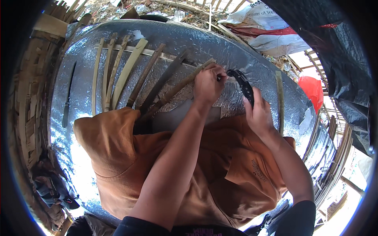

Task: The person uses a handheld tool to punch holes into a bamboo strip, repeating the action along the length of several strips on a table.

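Handling of a black curved tool (pixel 243 85) above a silver sheet (pixel 236 51), on which flat strips are arranged. The tool lies in the space between the 2 hands, right of the strips' far ends. Right hand (pixel 258 112): partly closed, thumb and fingers gripping the tool's near end. Left hand (pixel 210 83): curled nearly into a fist, its fingertips at the tool's far end; whether they grip it, or the small dark piece among the fingers, cannot be told. Beneath this hand runs the rightmost of 7 fanned strips (pixel 129 72); contact is unclear. A pale crosspiece (pixel 167 56) lies across the fan near its far ends. 1 separate strip (pixel 280 98) lies to the right, 1 long dark knife (pixel 68 96) to the left, and a brown hooded garment (pixel 114 145) nearest the wearer. Progress, by inference: the strips appear laid out, but no fastening is visible; joining or further trimming probably remains.
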The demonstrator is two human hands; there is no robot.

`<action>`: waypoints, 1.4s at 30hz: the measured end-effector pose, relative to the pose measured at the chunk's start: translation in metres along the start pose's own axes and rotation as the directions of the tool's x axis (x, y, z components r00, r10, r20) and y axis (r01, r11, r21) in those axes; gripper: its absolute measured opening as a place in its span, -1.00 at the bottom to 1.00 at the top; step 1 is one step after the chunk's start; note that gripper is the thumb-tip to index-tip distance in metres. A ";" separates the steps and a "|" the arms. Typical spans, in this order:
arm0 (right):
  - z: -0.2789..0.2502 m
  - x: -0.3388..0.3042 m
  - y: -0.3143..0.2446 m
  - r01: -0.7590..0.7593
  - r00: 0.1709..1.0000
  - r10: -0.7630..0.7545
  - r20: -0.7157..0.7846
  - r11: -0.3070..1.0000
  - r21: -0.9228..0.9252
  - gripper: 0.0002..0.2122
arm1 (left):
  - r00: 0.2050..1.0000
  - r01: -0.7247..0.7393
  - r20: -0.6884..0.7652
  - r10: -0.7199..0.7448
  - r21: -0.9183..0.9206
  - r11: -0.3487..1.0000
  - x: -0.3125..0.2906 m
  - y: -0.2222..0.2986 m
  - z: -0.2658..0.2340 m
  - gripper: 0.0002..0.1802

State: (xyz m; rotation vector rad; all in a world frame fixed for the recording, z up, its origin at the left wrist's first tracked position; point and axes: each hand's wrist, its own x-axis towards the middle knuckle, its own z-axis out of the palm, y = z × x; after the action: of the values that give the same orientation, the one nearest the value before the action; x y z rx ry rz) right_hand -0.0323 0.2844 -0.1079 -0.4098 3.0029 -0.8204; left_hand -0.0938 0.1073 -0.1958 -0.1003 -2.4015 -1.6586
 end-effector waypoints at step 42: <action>-0.008 0.006 -0.005 -0.030 0.996 0.033 -0.086 0.999 0.035 -0.69 | 0.999 0.038 0.006 -0.038 -0.002 0.999 0.004 -0.002 0.003 -0.92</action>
State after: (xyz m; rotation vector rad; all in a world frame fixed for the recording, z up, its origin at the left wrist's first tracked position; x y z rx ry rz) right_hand -0.0372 0.2831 -0.0980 -0.3338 3.0611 -0.9086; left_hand -0.0988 0.1086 -0.1980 -0.0597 -2.4207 -1.6790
